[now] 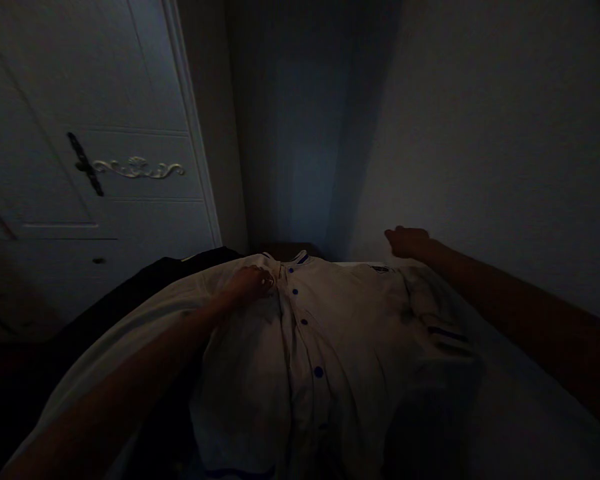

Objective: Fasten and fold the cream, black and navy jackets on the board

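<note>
A pale jacket (345,320) with blue snap buttons and blue-striped collar and cuff lies spread out in front of me, its front closed along the placket. On its chest just below the collar is my left hand (253,283), fingers curled against the cloth beside the top buttons. My right hand (406,242) is at the jacket's shoulder on the right, near the wall. Its fingers are closed, and whatever they hold, if anything, is hidden in the dark. The sleeve on the right is folded down with dark stripes near its end.
Dim light hides much detail. A white cabinet (150,220) with a dark handle (85,165) and scroll ornament stands at the left. Dark cloth (155,273) lies beside the jacket on the left. A pale wall (490,147) rises at the right.
</note>
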`<action>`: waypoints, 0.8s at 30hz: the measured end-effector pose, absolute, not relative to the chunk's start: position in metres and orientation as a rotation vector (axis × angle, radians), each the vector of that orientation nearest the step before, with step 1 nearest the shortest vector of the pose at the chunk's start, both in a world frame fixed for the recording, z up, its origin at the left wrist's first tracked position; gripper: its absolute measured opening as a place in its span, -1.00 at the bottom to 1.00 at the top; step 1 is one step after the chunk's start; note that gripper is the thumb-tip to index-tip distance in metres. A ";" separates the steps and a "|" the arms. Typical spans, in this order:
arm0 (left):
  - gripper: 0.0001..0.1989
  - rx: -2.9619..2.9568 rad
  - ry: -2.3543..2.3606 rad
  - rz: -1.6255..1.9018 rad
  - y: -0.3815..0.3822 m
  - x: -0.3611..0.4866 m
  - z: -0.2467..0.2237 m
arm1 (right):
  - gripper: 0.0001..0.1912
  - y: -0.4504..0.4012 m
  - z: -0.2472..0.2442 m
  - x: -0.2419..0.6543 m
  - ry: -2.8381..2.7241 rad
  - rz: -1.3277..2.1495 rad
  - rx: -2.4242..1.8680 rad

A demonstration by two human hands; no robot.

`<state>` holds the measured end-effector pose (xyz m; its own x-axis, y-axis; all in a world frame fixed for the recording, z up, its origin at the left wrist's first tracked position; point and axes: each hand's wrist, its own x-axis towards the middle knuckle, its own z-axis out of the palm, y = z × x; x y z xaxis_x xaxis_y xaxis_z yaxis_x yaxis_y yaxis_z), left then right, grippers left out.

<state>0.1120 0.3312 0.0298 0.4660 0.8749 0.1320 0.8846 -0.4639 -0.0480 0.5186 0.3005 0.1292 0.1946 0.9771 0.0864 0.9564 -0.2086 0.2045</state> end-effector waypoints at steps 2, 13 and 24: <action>-0.59 -2.456 -1.689 -0.097 0.343 0.080 0.040 | -0.47 0.313 0.107 0.495 2.087 0.235 2.220; -0.52 -2.265 -2.149 -0.030 0.394 -0.013 0.043 | -0.12 0.394 0.007 0.409 2.657 -0.107 1.797; -0.60 -2.158 -2.143 -0.422 0.432 0.004 0.078 | -0.49 0.450 -0.029 0.364 2.815 -0.097 1.763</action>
